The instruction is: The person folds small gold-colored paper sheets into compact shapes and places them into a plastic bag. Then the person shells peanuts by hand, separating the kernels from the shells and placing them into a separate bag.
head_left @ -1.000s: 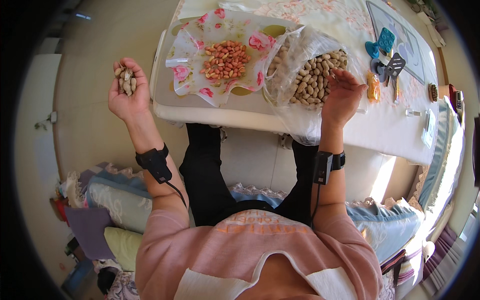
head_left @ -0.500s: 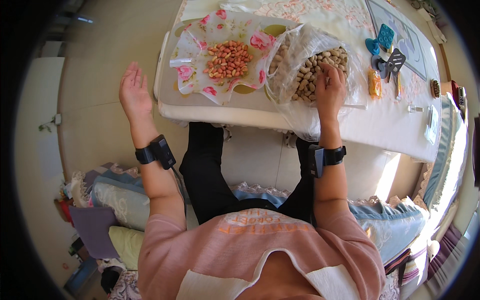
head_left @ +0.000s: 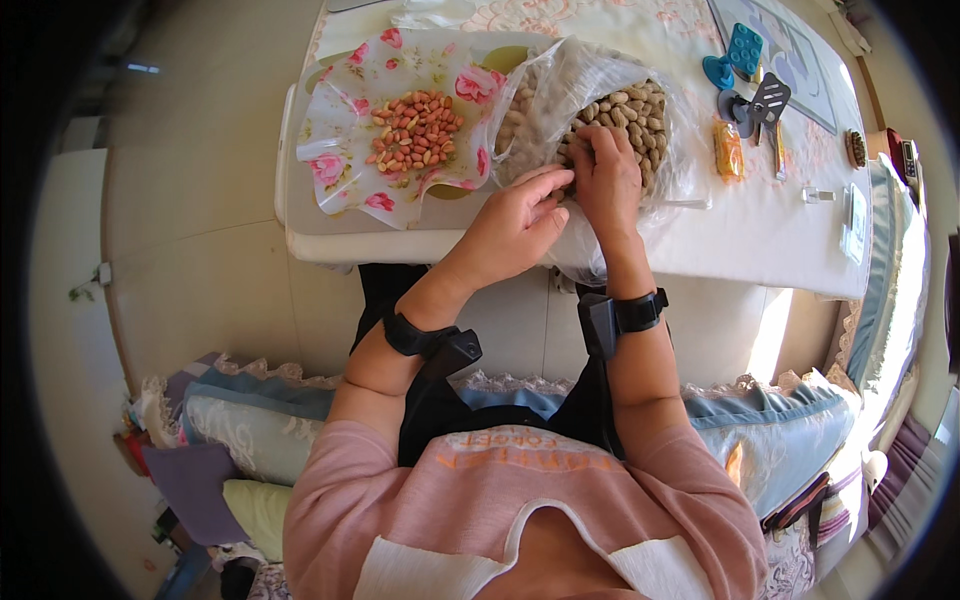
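Note:
Unshelled peanuts (head_left: pixel 634 112) fill a clear plastic bag (head_left: pixel 560 75) whose mouth lies open on the table. My right hand (head_left: pixel 608 190) is over the near left part of the peanuts, its fingers bent and drawn together; what they hold, if anything, is hidden. Beside it is my left hand (head_left: pixel 515 225), fingertips close to the right hand's fingers, with the thumb apart and nothing visible in it. Left of the bag, shelled reddish peanuts (head_left: pixel 415 130) lie heaped in a wavy-edged floral dish (head_left: pixel 330 120).
A pale embroidered cloth covers the table (head_left: pixel 760 235). Toward the right lie a black slotted spatula (head_left: pixel 770 100), a teal suction-cup holder (head_left: pixel 744 48), an orange packet (head_left: pixel 729 150) and a small brush (head_left: pixel 856 148). Sofa cushions (head_left: pixel 260 415) are behind me.
My left hand has swung in from beyond the table's left side to meet my right hand at the bag. The right hand has shifted toward the bag's near left part. The view has moved slightly.

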Motion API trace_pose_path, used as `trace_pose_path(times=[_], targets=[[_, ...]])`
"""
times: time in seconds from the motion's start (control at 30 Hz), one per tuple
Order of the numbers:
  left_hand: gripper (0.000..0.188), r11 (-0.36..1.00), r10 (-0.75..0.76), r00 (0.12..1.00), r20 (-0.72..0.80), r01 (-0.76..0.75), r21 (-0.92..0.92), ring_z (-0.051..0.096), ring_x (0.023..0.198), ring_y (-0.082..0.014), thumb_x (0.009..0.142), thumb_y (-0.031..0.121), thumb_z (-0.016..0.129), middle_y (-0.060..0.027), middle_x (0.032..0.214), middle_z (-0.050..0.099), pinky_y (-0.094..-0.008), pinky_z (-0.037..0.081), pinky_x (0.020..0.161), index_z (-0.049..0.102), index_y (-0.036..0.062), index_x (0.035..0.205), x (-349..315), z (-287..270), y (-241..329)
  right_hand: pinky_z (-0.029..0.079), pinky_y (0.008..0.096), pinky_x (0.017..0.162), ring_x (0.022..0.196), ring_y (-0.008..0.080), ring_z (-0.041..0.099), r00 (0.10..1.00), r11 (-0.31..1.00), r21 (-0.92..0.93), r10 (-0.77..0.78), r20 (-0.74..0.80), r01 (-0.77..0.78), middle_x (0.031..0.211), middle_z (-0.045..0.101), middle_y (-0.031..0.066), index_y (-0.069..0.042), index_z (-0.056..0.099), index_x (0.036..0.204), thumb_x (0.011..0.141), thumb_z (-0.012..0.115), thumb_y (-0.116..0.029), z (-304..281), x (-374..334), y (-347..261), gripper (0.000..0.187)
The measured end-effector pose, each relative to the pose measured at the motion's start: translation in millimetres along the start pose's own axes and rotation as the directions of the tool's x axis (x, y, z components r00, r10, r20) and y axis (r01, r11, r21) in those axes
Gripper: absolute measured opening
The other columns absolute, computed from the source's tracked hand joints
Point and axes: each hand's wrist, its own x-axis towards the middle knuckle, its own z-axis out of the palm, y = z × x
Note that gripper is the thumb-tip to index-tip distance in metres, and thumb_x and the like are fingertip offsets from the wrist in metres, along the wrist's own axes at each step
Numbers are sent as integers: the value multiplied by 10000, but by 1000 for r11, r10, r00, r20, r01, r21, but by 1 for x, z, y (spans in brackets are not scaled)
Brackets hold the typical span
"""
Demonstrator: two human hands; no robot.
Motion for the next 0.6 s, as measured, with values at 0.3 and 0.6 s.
trace_pose_path(times=[0.3, 0.6], targets=[[416, 967, 184, 950, -252, -221, -126, 523, 1204, -184, 1007, 92, 472, -123, 1369, 505, -301, 426, 1012, 416, -28, 1402, 14, 3, 0, 495, 250, 618, 729, 122, 619, 827, 77, 824, 48, 560, -562, 867, 674, 70, 17, 619, 1108, 959, 576, -101, -38, 7, -12, 195], [296, 944, 107, 963, -248, -177, -279, 529, 768, -73, 993, 130, 536, -16, 988, 627, -219, 478, 685, 598, 11, 1256, 16, 3, -2, 492, 250, 554, 695, 153, 648, 836, 135, 833, -51, 546, -536, 842, 669, 84, 37, 616, 1085, 934, 605, -85, -33, 5, -23, 194]])
